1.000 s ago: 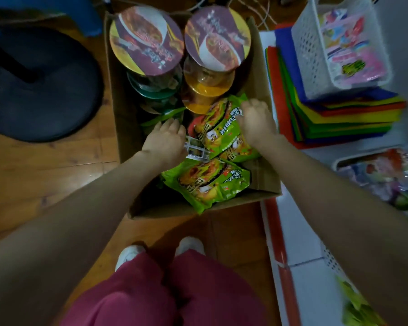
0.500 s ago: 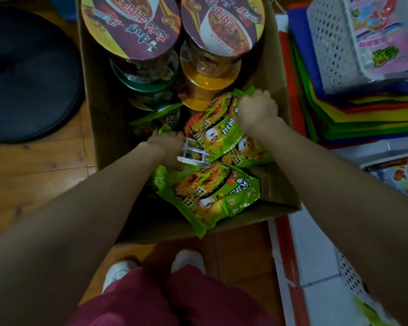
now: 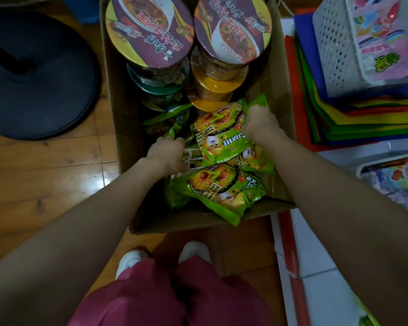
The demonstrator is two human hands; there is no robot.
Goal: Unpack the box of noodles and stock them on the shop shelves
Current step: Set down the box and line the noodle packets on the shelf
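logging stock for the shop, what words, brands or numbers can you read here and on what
Left noodle bowl lid: large white Chinese characters, upside down, too blurred to quote.
Right noodle bowl lid: Chinese characters, not legible either.
Green noodle packet: white Chinese brand text and small yellow label panels, unreadable.
Pink pack in the white basket: green logo, unreadable.
No numbers can be read.

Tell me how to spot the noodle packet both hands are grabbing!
Find the brown cardboard box on the wooden floor. Below the round purple-lidded noodle bowls lie green packets; yours is the topmost green plastic noodle packet, pinched between left hand and right hand.
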